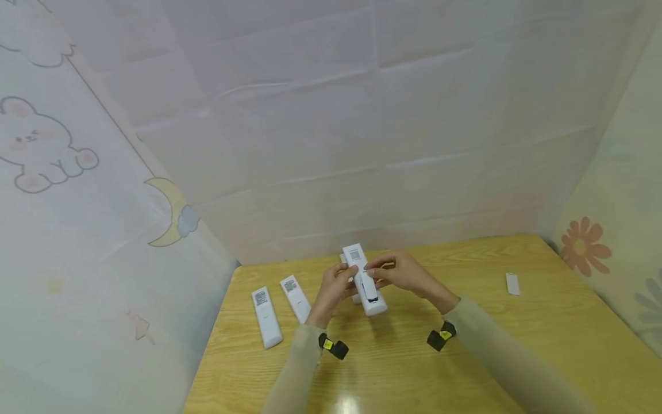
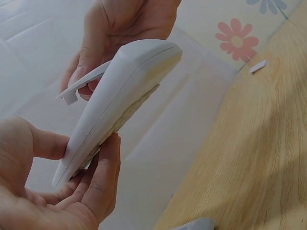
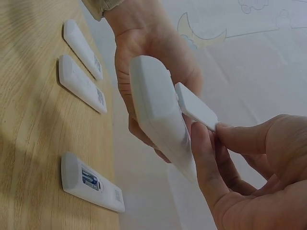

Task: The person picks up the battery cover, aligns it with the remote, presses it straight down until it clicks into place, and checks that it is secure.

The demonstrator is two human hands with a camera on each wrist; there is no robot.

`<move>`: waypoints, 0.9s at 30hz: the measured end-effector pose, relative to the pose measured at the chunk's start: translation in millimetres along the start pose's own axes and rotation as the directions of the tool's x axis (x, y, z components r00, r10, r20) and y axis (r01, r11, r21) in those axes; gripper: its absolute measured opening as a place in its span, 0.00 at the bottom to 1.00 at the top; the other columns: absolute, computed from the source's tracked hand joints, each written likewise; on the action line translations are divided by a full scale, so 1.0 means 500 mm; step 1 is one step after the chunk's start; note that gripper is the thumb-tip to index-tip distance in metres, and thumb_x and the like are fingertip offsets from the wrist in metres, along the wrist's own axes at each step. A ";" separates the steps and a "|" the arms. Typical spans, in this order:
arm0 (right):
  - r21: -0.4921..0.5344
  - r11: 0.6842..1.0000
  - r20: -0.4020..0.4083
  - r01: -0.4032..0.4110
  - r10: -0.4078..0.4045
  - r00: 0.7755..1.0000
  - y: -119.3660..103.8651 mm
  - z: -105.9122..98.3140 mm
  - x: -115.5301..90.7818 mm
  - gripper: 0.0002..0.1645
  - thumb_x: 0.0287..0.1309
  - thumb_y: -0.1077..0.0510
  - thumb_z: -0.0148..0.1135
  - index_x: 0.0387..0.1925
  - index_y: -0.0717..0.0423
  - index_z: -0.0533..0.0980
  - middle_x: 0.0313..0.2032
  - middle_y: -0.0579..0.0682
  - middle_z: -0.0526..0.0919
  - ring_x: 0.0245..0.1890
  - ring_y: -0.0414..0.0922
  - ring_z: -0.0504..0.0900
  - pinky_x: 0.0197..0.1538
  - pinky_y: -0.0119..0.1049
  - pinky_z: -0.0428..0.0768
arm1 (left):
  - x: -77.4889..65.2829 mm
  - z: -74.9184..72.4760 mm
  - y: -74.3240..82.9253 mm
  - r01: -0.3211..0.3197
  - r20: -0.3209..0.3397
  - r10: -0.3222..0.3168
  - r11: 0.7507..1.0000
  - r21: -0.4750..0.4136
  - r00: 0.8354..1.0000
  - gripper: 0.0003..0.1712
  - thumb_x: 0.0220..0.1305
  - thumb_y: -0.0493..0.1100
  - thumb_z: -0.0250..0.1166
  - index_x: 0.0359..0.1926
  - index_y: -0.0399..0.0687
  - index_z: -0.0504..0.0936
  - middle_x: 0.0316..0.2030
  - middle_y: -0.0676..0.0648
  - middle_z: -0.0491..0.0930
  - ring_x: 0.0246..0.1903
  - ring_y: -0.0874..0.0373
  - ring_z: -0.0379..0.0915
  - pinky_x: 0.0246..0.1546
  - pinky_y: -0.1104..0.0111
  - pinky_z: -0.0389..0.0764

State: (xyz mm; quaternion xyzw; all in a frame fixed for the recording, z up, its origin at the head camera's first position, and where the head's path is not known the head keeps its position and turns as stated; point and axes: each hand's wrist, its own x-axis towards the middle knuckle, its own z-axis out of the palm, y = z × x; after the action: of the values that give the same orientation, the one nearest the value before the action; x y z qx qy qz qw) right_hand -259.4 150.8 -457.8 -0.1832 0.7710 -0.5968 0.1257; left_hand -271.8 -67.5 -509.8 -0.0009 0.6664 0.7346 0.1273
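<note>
A white remote control (image 1: 373, 307) is held above the table, back side up, with its buttons facing down in the left wrist view. My left hand (image 1: 331, 287) grips it along the edges, thumb on one side and fingers underneath. Between thumb and fingertips, my right hand (image 1: 405, 276) pinches a white battery cover (image 3: 196, 108). That cover is tilted up from the remote's back, one end close against it and the other raised. In the head view, a dark gap shows at the cover's lower end; the inside of the battery compartment is mostly hidden.
Two white remotes, one (image 1: 266, 322) and another (image 1: 296, 299), lie back up at the table's left. Below the held one lies a third remote (image 3: 108, 195), its compartment uncovered and batteries visible. A loose cover (image 1: 512, 284) rests at the right. Fabric-covered walls (image 1: 331, 190) border the table.
</note>
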 end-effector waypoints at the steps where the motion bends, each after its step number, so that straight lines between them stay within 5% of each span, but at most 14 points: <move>1: 0.000 1.000 -0.001 -0.003 0.003 1.000 0.001 0.001 0.000 0.13 0.75 0.63 0.64 0.54 0.66 0.85 0.55 0.65 0.83 0.48 0.51 0.89 0.50 0.48 0.92 | 0.000 0.000 0.001 0.003 0.001 -0.003 1.000 -0.002 1.000 0.34 0.78 0.50 0.64 0.71 0.29 0.70 0.59 0.33 0.81 0.51 0.45 0.88 0.50 0.63 0.91; 12: -0.010 1.000 -0.007 -0.011 0.011 1.000 0.002 0.005 -0.003 0.12 0.74 0.63 0.65 0.53 0.64 0.86 0.55 0.63 0.84 0.48 0.52 0.90 0.52 0.56 0.91 | 0.004 -0.005 0.000 -0.006 0.014 0.006 1.000 -0.019 1.000 0.34 0.79 0.51 0.64 0.71 0.28 0.70 0.57 0.33 0.82 0.46 0.50 0.88 0.47 0.65 0.91; 27: -0.074 0.997 0.005 0.003 -0.002 1.000 0.008 0.004 -0.002 0.13 0.75 0.60 0.66 0.53 0.64 0.87 0.53 0.63 0.88 0.46 0.52 0.90 0.44 0.42 0.92 | 0.006 -0.010 -0.001 0.003 0.019 -0.002 1.000 -0.018 1.000 0.34 0.78 0.51 0.64 0.71 0.29 0.70 0.57 0.34 0.83 0.45 0.50 0.89 0.46 0.67 0.91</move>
State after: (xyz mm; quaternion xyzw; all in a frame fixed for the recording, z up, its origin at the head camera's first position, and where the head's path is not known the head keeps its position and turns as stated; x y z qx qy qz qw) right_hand -258.3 150.3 -462.0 -0.1903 0.7919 -0.5676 0.1202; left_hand -275.3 -71.9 -511.2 0.0042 0.6585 0.7404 0.1347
